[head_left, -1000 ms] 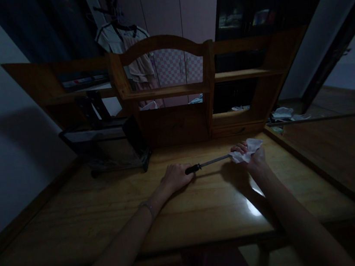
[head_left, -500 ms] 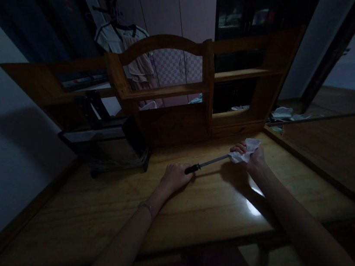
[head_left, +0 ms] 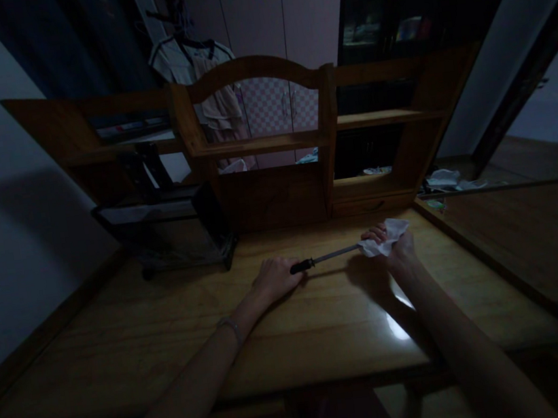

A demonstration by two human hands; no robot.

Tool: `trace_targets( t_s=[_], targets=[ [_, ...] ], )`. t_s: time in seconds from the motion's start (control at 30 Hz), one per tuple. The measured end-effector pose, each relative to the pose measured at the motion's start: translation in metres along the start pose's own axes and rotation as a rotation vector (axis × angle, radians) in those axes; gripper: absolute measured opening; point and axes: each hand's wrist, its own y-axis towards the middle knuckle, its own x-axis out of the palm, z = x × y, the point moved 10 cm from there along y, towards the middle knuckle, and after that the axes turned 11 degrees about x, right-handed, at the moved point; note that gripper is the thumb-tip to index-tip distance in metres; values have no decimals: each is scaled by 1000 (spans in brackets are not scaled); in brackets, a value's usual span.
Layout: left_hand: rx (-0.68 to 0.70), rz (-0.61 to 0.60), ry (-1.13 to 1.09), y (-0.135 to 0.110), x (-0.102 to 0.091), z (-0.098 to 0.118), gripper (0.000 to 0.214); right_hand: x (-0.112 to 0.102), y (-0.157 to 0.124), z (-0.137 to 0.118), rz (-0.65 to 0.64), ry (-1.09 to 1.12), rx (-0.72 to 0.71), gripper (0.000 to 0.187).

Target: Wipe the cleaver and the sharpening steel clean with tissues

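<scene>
My left hand is closed around the black handle of a honing steel, low over the wooden desk. The steel's thin grey rod points right, tilted slightly upward in view. A crumpled white tissue is wrapped about the rod's far end, and my right hand grips it there. The rod's tip is hidden inside the tissue and fingers.
A dark knife block with black-handled knives stands at the desk's back left. Behind the desktop rises a wooden shelf unit. A raised wooden edge runs along the right side.
My right hand and the tissue have shifted very slightly left along the rod. My left hand stays in place on the handle.
</scene>
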Motion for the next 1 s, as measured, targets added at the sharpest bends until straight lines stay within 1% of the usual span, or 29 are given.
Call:
trace_targets(
  t_s=[0.2, 0.57, 0.7, 0.87, 1.0],
  targets=[
    [20, 15, 4, 0, -1, 0, 28, -1, -2, 1, 25, 30, 18, 29],
    [-13, 4, -5, 0, 1, -3, 29, -1, 1, 3, -19, -18, 45, 28],
    [-3, 9, -9, -1, 1, -3, 27, -3, 4, 2, -23, -35, 52, 27],
    [31, 17, 2, 1, 2, -2, 26, -2, 3, 2, -18, 6, 47, 26],
    [22, 14, -6, 2, 3, -4, 28, -1, 2, 3, -23, 17, 53, 26]
  ],
)
